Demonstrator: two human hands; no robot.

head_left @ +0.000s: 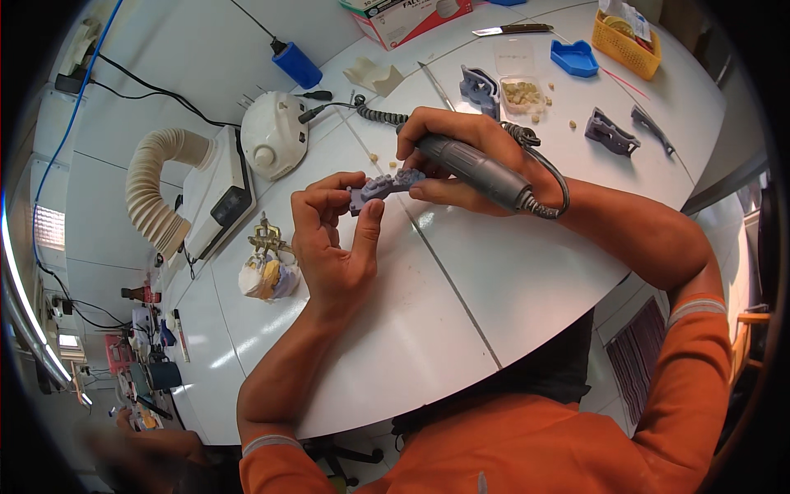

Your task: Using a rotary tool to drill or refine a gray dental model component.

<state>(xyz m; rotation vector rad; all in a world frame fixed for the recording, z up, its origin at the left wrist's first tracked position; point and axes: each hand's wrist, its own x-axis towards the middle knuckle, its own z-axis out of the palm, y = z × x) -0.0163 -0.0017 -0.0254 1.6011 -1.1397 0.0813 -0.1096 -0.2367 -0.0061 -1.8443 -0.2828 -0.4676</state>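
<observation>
My left hand (329, 243) pinches a grey dental model (374, 189) between thumb and fingers over the white tabletop. My right hand (461, 132) is wrapped round a dark grey rotary handpiece (471, 169), whose coiled cord loops over the wrist. Its working end is hidden behind my right fingers, close to the model's right end. My right thumb and fingertips also meet that end of the model. Small yellowish pieces (374, 157) lie on the table just beyond my hands.
At left stand a white motor unit (276, 136), a ribbed hose (156, 177) on a box, and a brass articulator with plaster (267, 276). Farther off are grey models (612, 133), a blue tray (574, 58), a knife (514, 30) and a yellow basket (629, 49). Another person (148, 453) is at lower left.
</observation>
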